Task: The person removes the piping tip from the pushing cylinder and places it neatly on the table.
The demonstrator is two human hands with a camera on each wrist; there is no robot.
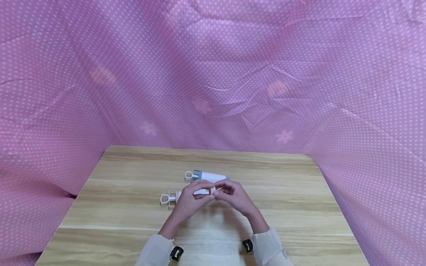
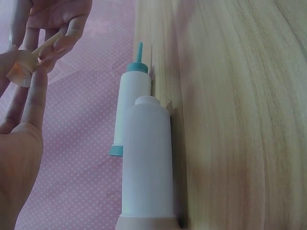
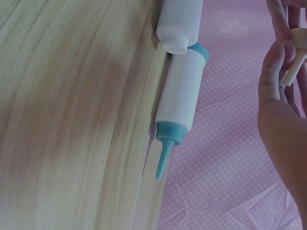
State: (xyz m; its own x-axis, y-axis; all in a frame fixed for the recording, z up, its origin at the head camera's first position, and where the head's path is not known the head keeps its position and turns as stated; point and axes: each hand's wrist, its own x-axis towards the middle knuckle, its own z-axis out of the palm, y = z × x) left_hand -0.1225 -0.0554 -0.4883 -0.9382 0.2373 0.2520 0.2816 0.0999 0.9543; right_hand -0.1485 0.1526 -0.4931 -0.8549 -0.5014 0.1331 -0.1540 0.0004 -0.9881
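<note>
A cream nozzle cap (image 1: 213, 190) with a wide ring and thin spout is held between both hands, above the table. My left hand (image 1: 190, 199) pinches its ring, seen at the left of the left wrist view. My right hand (image 1: 237, 197) grips the same nozzle cap (image 3: 298, 40), its fingers by the spout. Below lies a white decorating syringe (image 2: 146, 163) with a beige collar and a bare neck, its pull handle (image 1: 164, 199) pointing left. Behind it lies a second white syringe (image 1: 213, 177) with teal ends and a teal nozzle (image 3: 165, 158).
Both syringes lie on their sides on a light wood-grain table (image 1: 283, 214), roughly parallel to each other. Pink dotted cloth (image 1: 213, 74) hangs behind the table and along both sides. A black wrist device (image 1: 176, 253) shows beside the left sleeve.
</note>
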